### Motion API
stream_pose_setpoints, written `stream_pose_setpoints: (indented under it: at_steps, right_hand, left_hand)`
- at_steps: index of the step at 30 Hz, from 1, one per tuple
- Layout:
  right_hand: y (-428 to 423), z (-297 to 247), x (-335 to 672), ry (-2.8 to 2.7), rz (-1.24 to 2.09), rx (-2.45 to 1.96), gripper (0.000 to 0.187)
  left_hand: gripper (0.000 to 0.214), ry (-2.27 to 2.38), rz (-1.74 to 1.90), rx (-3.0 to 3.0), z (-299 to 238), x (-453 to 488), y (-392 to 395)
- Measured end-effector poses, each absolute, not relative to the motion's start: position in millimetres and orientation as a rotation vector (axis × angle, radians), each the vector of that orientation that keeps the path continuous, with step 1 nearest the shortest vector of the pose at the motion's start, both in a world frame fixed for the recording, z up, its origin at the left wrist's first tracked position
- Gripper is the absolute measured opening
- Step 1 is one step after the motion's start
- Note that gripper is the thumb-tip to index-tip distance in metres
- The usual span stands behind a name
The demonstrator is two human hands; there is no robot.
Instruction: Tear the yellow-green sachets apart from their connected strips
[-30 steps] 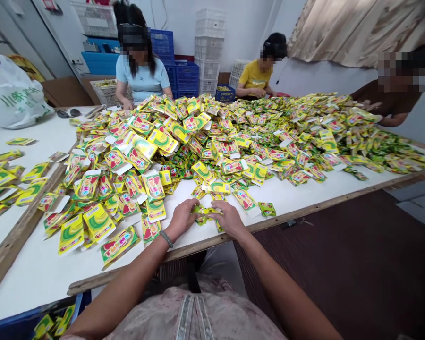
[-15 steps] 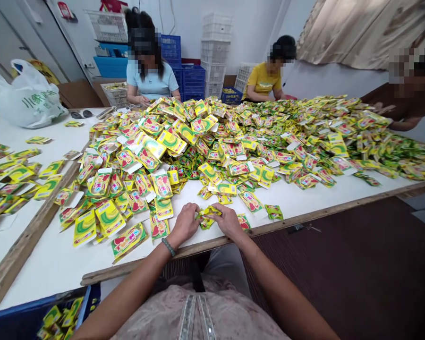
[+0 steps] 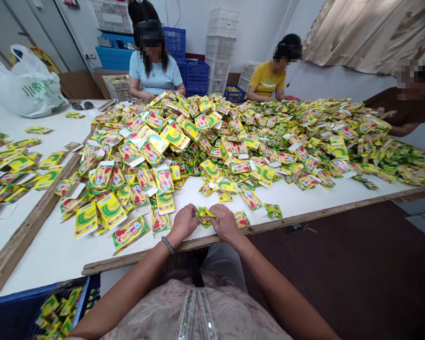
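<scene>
Both hands meet at the near edge of the white table (image 3: 56, 250). My left hand (image 3: 182, 223), with a green bead bracelet on its wrist, is closed on a small bunch of yellow-green sachets (image 3: 205, 215). My right hand (image 3: 225, 223) grips the same bunch from the right side. A large heap of yellow, green and red packets (image 3: 212, 137) covers the table beyond my hands. Loose packets lie just left (image 3: 129, 232) and right (image 3: 274, 210) of my hands.
Three other people sit at the far and right sides of the table. A second table on the left holds more packets (image 3: 7, 170) and a white plastic bag (image 3: 24, 87). A blue crate (image 3: 56, 311) with packets stands at lower left. Stacked crates (image 3: 219, 47) line the back wall.
My hands have drawn closer together and bunched the sachets tighter. The camera has shifted slightly, so the table appears a little further right and lower.
</scene>
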State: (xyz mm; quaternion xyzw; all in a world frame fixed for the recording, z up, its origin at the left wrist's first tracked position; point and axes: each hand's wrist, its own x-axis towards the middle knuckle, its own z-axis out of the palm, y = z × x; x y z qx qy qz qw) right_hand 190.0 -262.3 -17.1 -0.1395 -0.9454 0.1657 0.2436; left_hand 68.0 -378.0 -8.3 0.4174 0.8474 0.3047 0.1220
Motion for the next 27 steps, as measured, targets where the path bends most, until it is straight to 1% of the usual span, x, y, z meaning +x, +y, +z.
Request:
stream_pose_setpoints:
  at_steps: [4,8,10,13,14,15,18,20,23,27]
  right_hand:
    - [-267,-20,194,-2.510,0.539,-0.384,0.007]
    - [-273,-25,194,-2.530,0.417,-0.309,0.016]
    - [-274,-26,193,-2.512,0.417,-0.310,0.017]
    - [-271,-27,192,-2.406,0.683,-0.401,0.008]
    - [-269,-27,191,-2.364,0.815,-0.442,0.006]
    - [-267,-26,191,-2.324,0.953,-0.486,0.009]
    - [-262,-23,189,-2.189,1.336,-0.584,0.023]
    - [-262,-20,186,-2.095,1.516,-0.553,0.028]
    - [-266,-13,180,-2.070,1.622,-0.450,0.027]
    - [-279,-1,174,-2.234,1.516,-0.372,0.021]
  left_hand:
    - [0.034,2.481,0.963,1.209,-8,71,-381]
    - [0.036,2.457,0.954,1.197,-10,73,-382]
    - [0.038,2.495,0.953,1.183,-11,73,-382]
    - [0.031,2.525,0.977,1.244,-10,72,-383]
    - [0.026,2.500,1.012,1.262,-9,70,-384]
    - [0.023,2.430,1.079,1.256,-8,69,-385]
    - [0.023,1.944,1.413,1.065,-5,66,-390]
    - [0.025,1.584,1.602,0.866,-1,66,-395]
    - [0.027,1.325,1.743,0.659,4,69,-405]
    - [0.034,1.375,1.801,0.613,5,70,-415]
